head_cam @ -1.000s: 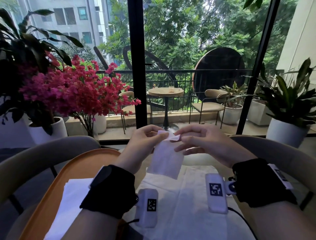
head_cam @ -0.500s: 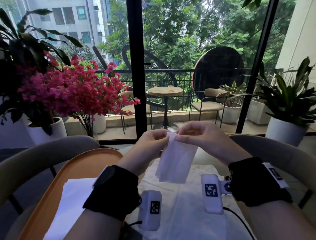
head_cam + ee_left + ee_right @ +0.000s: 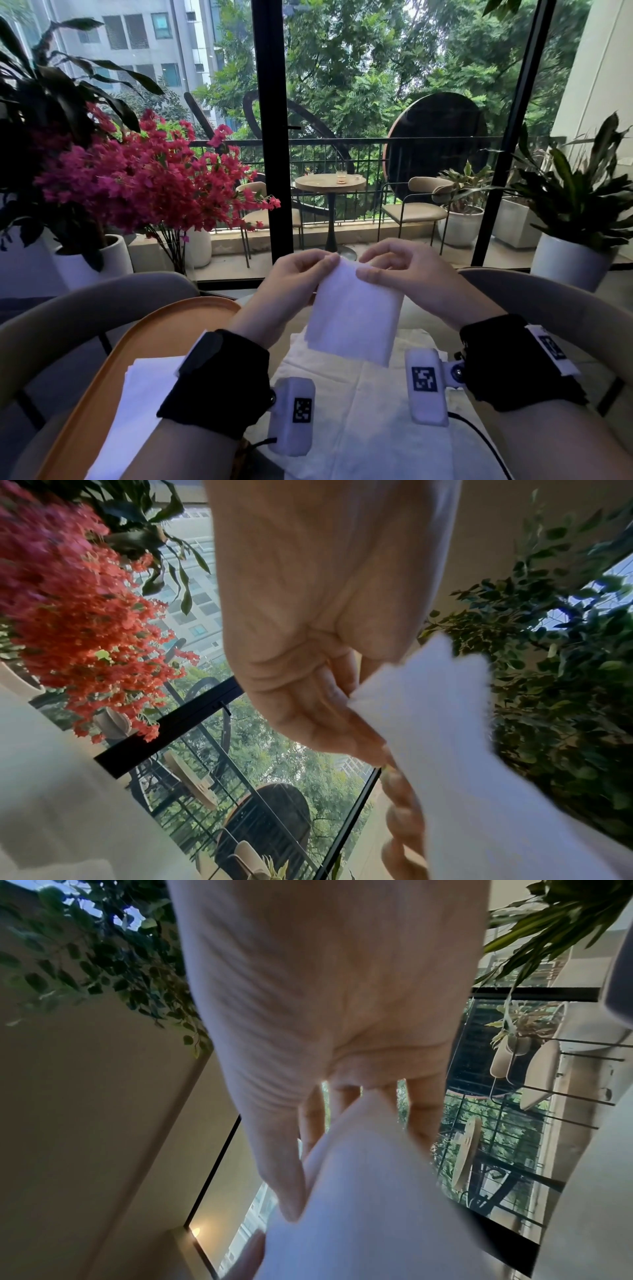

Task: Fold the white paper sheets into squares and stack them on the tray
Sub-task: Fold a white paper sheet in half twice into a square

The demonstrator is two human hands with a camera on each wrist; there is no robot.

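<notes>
A folded white paper sheet (image 3: pixel 354 315) hangs in the air above the table, held at its top edge by both hands. My left hand (image 3: pixel 298 277) pinches its top left corner, with the paper (image 3: pixel 445 737) against the fingers in the left wrist view. My right hand (image 3: pixel 397 270) pinches the top right part, thumb in front; the paper (image 3: pixel 369 1191) fills the lower right wrist view. An orange tray (image 3: pixel 144 335) lies at the left with white folded sheets (image 3: pixel 144 404) on it. More unfolded white sheets (image 3: pixel 370 421) lie flat under the hands.
Two grey curved chair backs (image 3: pixel 85 315) stand across the table. A pink flowering plant (image 3: pixel 137 185) in a pot stands at the left, a green potted plant (image 3: pixel 575 212) at the right. Glass doors with a black frame (image 3: pixel 274 137) lie beyond.
The sheet has been spread wider between the hands: it was narrow and hung from a crumpled top, now it shows a broad flat face. Both hands have moved slightly right.
</notes>
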